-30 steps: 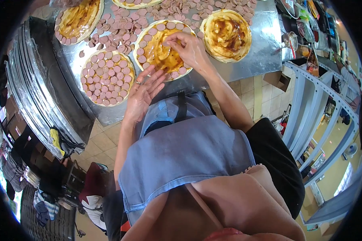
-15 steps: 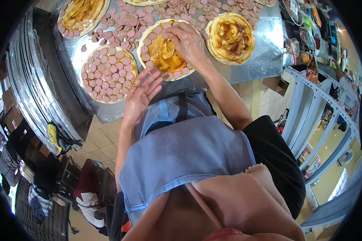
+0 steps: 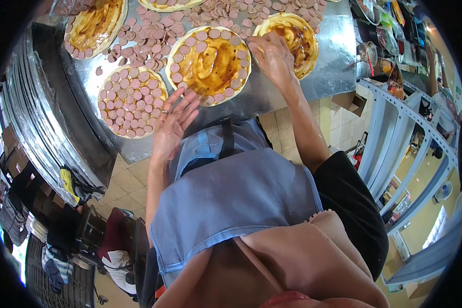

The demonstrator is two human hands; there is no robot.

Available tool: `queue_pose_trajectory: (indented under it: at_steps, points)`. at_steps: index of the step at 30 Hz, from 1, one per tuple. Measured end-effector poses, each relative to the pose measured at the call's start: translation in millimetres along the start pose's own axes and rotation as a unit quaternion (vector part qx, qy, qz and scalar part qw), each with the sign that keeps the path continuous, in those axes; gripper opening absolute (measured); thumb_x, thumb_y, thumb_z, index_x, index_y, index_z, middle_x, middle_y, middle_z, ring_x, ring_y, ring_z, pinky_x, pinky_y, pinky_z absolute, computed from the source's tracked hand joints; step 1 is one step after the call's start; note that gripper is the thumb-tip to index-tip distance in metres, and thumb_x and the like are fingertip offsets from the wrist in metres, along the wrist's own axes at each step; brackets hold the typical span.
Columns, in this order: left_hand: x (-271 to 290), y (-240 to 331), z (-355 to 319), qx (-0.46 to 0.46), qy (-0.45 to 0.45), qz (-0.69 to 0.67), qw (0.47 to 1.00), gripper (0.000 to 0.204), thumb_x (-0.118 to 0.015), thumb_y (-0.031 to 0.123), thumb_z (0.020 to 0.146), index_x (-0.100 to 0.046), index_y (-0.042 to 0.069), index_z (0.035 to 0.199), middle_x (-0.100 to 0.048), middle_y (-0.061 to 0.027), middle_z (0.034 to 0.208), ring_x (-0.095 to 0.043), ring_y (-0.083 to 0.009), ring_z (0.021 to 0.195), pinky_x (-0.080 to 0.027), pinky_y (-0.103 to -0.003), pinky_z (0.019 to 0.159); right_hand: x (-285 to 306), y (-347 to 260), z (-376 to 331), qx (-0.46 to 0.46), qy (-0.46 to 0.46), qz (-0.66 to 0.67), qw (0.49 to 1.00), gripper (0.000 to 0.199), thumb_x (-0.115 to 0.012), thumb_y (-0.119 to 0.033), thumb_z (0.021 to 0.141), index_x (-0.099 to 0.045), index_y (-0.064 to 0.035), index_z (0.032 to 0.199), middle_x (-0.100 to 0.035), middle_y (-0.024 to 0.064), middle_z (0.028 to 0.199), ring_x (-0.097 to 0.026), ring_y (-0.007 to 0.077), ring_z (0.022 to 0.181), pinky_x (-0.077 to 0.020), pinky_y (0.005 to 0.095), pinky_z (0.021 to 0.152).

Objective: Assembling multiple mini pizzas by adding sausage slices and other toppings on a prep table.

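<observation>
- The middle pizza base (image 3: 210, 64), spread with orange-brown sauce and ringed along its rim with pink sausage slices, lay on the metal tabletop (image 3: 272, 95) straight ahead of the person.
- The right hand (image 3: 272, 56) sat between that base and the sauced base on the right (image 3: 292, 33), at the ring's right edge; its fingers were curled down, and I could not tell whether they pinched a slice.
- The left hand (image 3: 172, 123) rested at the tabletop's near edge, fingers spread open and holding nothing, tips touching the near rim of the middle base.
- To the left lay a base fully covered in slices (image 3: 132, 100); farther back, another sauced base (image 3: 95, 25) and a loose heap of sausage slices (image 3: 154, 38).
- Risk, as I judge it: the open left hand pressing on the rim could nudge ring slices out of line or drag the base toward the edge; sauce on the fingers could make slices slip or stick in pairs.
- Packages: a brown cardboard box (image 3: 350, 102) stood under the tabletop's right end; colourful packets, too small to tell apart, lined the counter (image 3: 395, 25) at the upper right, above a white rack (image 3: 410, 143).
</observation>
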State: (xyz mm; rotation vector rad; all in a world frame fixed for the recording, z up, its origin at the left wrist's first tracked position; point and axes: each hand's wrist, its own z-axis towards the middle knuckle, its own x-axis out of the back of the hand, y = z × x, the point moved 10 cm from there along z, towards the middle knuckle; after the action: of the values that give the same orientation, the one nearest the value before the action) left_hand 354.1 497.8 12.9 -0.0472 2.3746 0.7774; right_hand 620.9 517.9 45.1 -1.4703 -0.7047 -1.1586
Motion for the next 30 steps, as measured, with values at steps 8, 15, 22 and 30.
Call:
queue_pose_trajectory:
  at_steps: [8,15,22,30]
  points:
    - [-3,3,2,-0.002,-0.004,0.007,1.0,0.05,-0.038,0.007,0.093,-0.03,0.001,0.142,-0.041,-0.022,0.14,-0.047,-0.0311,0.126,-0.042,-0.035,0.104,-21,6,-4,0.007,-0.048,-0.051,0.998,0.03,-0.063,-0.012,0.082,-0.062,-0.0169,0.112,-0.053,0.0111,0.105,-0.055,0.0314,0.098,-0.0525,0.0441,0.073]
    - [1,5,-1,-0.006,0.007,0.009,1.0,0.05,-0.038,0.006,0.092,-0.03,0.001,0.142,-0.042,-0.022,0.14,-0.047,-0.0315,0.126,-0.042,-0.034,0.104,-19,-2,0,0.014,-0.058,-0.053,0.997,0.023,-0.063,-0.009,0.081,-0.061,-0.0125,0.104,-0.055,0.0094,0.099,-0.056,0.0317,0.094,-0.051,0.0428,0.074]
    - [6,7,-4,-0.019,0.015,0.004,1.0,0.05,-0.038,0.007,0.093,-0.031,0.001,0.141,-0.041,-0.0219,0.14,-0.048,-0.0307,0.125,-0.042,-0.034,0.103,-21,1,8,-0.143,-0.09,0.235,0.957,0.015,-0.067,-0.021,0.083,-0.066,-0.0106,0.095,-0.066,0.0073,0.08,-0.063,0.0215,0.075,-0.0486,0.0335,0.066]
    - [3,6,-4,-0.016,0.013,0.013,1.0,0.049,-0.038,0.008,0.093,-0.031,0.002,0.141,-0.042,-0.021,0.14,-0.048,-0.0294,0.126,-0.042,-0.034,0.103,-50,-44,28,-0.02,-0.059,0.23,0.971,0.017,-0.067,-0.021,0.085,-0.068,-0.0076,0.096,-0.065,0.0046,0.084,-0.055,0.0155,0.066,-0.0461,0.0297,0.062]
